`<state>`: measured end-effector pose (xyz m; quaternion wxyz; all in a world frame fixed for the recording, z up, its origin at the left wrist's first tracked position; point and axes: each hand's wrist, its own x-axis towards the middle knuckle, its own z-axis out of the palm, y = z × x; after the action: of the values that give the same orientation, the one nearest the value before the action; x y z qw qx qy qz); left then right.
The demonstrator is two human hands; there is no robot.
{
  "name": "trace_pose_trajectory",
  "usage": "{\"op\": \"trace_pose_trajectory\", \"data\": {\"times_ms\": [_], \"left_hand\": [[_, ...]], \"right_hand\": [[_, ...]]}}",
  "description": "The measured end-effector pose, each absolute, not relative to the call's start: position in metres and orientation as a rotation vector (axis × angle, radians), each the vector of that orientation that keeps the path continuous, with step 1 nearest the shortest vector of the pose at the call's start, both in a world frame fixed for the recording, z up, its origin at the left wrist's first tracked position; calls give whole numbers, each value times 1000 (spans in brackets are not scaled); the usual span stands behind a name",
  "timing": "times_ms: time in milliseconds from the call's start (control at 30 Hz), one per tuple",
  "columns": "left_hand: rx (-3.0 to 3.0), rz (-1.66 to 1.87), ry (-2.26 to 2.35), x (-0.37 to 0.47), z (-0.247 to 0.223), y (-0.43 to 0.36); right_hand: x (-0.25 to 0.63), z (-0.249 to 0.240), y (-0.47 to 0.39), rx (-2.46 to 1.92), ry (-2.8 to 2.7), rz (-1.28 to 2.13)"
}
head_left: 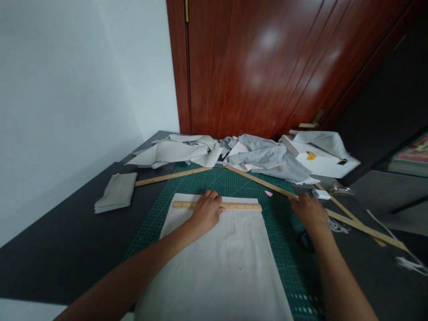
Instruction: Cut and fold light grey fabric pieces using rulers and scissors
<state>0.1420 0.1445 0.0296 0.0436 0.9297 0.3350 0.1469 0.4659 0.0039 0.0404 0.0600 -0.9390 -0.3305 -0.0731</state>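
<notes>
Pale fabric [224,263] lies over the green cutting mat [281,232]. A short wooden ruler [240,207] crosses the fabric near its far edge. My left hand [207,209] is closed around the middle of this ruler, pressing it on the cloth. To the right, my right hand [309,211] is at a long wooden ruler [361,226] that runs diagonally across the mat's right edge. Its fingers are bent and slightly blurred, and what they hold, if anything, is hidden. A dark round object [305,240] is just below that hand. A small pink piece [268,193] rests on the mat.
Heaped white cloth [180,150] and grey cloth [264,156] line the back. A white box [321,158] stands at the back right. Folded fabric [117,191] and another wooden stick [170,176] are on the left. White cords [337,226] lie on the right.
</notes>
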Motion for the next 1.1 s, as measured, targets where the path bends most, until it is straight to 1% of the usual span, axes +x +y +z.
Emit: {"op": "trace_pose_trajectory", "data": {"times_ms": [167,300,400,533,600,700,800,900,967,1033,1100], "left_hand": [[2762,426,1056,139,34,153],[2729,542,1142,128,44,174],[2800,659,1181,112,50,202],[2838,624,1151,93,46,235],[2830,611,1185,87,40,243],[2809,632,1256,85,35,245],[2795,695,1287,87,37,239],[2786,742,1219,94,41,231],[2796,724,1084,100,40,226],[2836,621,888,107,37,218],[2879,529,835,112,34,208]], "right_hand": [[483,37,-4,-2942,-752,-61],[488,27,-2,-2954,-793,44],[493,18,-2,-2937,-902,-21],[514,8,-6,-2918,-992,-82],[530,4,-9,-2919,-987,0],[549,2,-12,-2906,-879,263],[550,12,-16,-2873,-877,387],[536,30,-21,-2831,-922,453],[528,39,-21,-2802,-953,427],[524,42,-20,-2812,-923,405],[523,41,-19,-2820,-906,392]]}}
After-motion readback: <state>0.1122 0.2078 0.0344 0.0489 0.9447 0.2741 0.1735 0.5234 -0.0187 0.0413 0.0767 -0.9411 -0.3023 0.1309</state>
